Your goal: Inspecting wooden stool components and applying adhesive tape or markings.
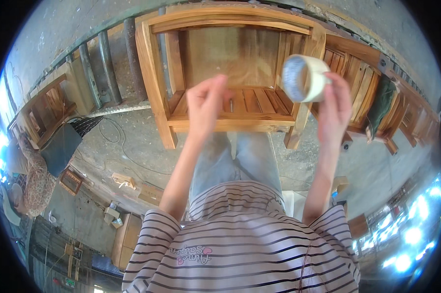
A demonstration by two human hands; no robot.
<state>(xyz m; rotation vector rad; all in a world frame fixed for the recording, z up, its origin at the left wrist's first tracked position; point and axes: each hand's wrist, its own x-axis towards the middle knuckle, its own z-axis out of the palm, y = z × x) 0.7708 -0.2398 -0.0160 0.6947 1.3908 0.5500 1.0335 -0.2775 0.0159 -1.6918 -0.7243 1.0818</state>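
Note:
A wide roll of pale tape [315,78] is held up in my right hand [336,105], whose fingers grip its outer side. Its open core faces left. My left hand [205,105] is raised with the fingers closed together; whatever may be between them is too small to make out. Both hands are over a wooden furniture piece [152,83] standing right in front of me. It has thick legs, a slatted lower shelf [252,101] and a smooth panel [230,53] behind the opening.
More slatted wooden furniture [359,80] stands to the right, with a dark green cloth [381,107] over part of it. Metal bars [109,66] run along the far left. A person in a patterned sleeve [40,188] is at left. A cable [127,156] loops across the floor.

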